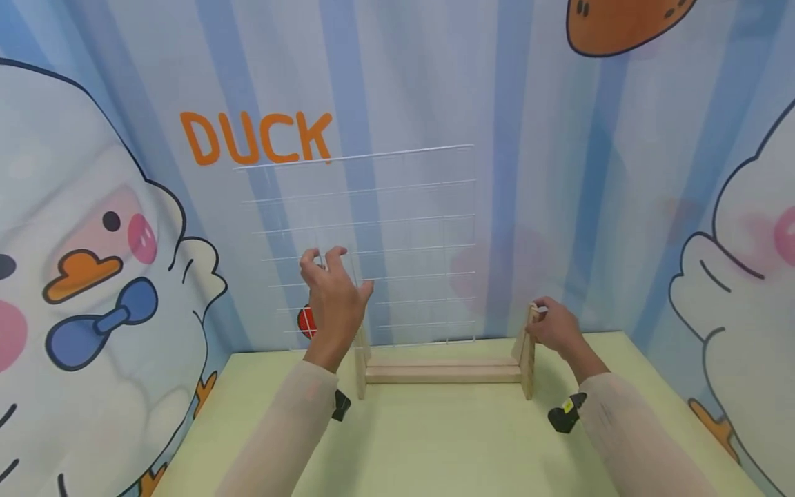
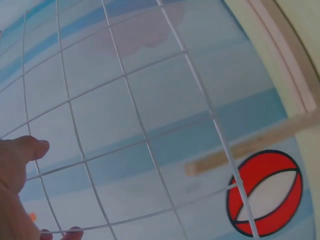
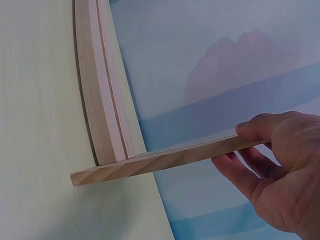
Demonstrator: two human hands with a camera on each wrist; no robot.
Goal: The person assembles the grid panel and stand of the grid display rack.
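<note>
A white wire grid panel (image 1: pixel 410 249) stands tilted in mid-air above a wooden stand (image 1: pixel 444 375). My left hand (image 1: pixel 335 300) grips the panel towards its left side, its fingertips hooked round a wire in the left wrist view, the thumb (image 2: pixel 34 148) against the grid. The right hand (image 1: pixel 557 328) pinches the upper end of the stand's right upright (image 3: pixel 170 157) between thumb and fingers. A grooved crossbar (image 3: pixel 100 100) joins this upright to the left one (image 1: pixel 361 369). From these views I cannot tell whether the panel touches the stand.
The stand rests on a pale yellow table (image 1: pixel 428 442), near its back edge. Behind it hangs a blue-striped backdrop (image 1: pixel 410 90) with cartoon ducks at both sides and the orange word DUCK. A printed red-and-white ball (image 2: pixel 265 192) shows through the grid.
</note>
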